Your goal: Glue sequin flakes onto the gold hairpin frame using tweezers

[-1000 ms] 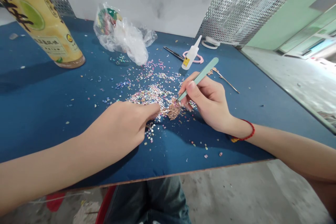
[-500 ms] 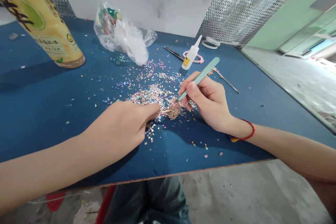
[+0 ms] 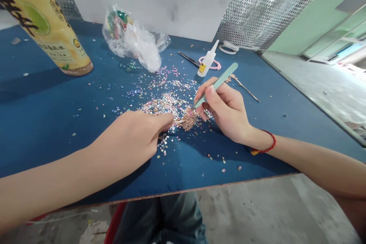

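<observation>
My left hand (image 3: 138,133) is pinching the stem (image 3: 178,121) of the gold ornament (image 3: 188,122), at that hand's three o'clock, while my right hand (image 3: 225,110) is pinching green tweezers (image 3: 224,77) by its one-o'clock edge, seemingly setting loose chips (image 3: 161,103), likely needing a light release next.
</observation>
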The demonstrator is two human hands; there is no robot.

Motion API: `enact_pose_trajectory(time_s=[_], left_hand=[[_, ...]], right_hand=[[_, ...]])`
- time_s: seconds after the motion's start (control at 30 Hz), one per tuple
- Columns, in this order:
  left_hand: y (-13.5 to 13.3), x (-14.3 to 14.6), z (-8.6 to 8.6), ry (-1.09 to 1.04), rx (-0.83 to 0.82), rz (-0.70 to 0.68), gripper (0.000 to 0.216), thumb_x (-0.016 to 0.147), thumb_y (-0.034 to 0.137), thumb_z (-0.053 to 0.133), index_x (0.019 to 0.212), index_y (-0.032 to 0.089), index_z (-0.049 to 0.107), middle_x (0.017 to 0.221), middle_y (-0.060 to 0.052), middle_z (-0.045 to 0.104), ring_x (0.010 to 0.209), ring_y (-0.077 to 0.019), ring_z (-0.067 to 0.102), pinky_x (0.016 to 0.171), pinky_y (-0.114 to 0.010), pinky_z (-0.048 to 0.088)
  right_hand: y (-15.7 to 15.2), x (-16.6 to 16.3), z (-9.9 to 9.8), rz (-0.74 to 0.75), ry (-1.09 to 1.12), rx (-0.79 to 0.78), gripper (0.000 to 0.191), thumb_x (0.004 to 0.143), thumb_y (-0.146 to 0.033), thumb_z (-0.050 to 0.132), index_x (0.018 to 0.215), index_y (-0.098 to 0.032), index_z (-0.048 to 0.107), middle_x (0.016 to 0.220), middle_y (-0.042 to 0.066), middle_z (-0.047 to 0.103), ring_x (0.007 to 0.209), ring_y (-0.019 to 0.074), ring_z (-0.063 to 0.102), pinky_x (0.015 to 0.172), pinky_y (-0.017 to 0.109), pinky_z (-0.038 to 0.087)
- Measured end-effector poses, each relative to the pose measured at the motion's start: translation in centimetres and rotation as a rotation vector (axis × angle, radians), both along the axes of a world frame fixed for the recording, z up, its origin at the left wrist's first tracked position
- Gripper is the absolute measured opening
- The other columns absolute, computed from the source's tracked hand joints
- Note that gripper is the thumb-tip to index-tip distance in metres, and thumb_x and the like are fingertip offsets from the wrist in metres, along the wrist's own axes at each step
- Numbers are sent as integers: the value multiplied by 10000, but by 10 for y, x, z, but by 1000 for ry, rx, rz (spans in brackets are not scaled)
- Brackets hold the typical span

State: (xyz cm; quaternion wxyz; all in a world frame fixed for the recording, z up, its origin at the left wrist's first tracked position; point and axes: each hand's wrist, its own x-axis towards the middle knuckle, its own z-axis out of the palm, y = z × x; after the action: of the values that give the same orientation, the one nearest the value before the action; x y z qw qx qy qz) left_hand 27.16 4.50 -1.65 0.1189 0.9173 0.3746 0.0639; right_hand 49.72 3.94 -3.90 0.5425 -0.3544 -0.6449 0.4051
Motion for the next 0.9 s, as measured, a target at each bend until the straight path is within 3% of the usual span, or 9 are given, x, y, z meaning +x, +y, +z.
enact_pose_trajectory(time_s=[0.23,0.4,0.5,0.63,0.9], left_hand=[[3,1,6,-63,-96,39,286,905,219,392,904,226,678,605,10,637,512,-139,521,521,-261,253],[14,-2,14,-183,-178,131,280,934,275,410,718,193,567,532,42,506,512,-96,420,552,-227,304],[25,-5,16,-247,-249,204,300,945,349,420,721,188,535,559,34,487,543,-100,428,546,-219,321],[31,-6,14,-277,-353,201,331,950,416,423,734,193,538,569,28,471,524,-104,398,514,-222,306],[29,-6,14,-271,-371,213,322,951,412,430,749,193,553,598,23,496,544,-106,421,522,-223,300]], right_hand=[[11,8,2,-145,-37,109,287,980,-449,519,826,-215,578,696,-24,560,536,72,519,449,234,400],[25,26,3,-29,-369,216,303,1007,-430,464,840,-195,557,758,-17,586,609,71,587,548,241,439],[31,33,3,-24,-532,269,325,1022,-444,404,856,-198,534,742,-12,586,622,94,579,599,268,448],[35,35,2,56,-726,368,297,1034,-389,366,852,-199,504,746,6,575,632,117,535,618,287,433],[35,35,2,121,-792,443,243,1039,-323,358,877,-197,487,804,20,545,687,121,496,656,282,420]])
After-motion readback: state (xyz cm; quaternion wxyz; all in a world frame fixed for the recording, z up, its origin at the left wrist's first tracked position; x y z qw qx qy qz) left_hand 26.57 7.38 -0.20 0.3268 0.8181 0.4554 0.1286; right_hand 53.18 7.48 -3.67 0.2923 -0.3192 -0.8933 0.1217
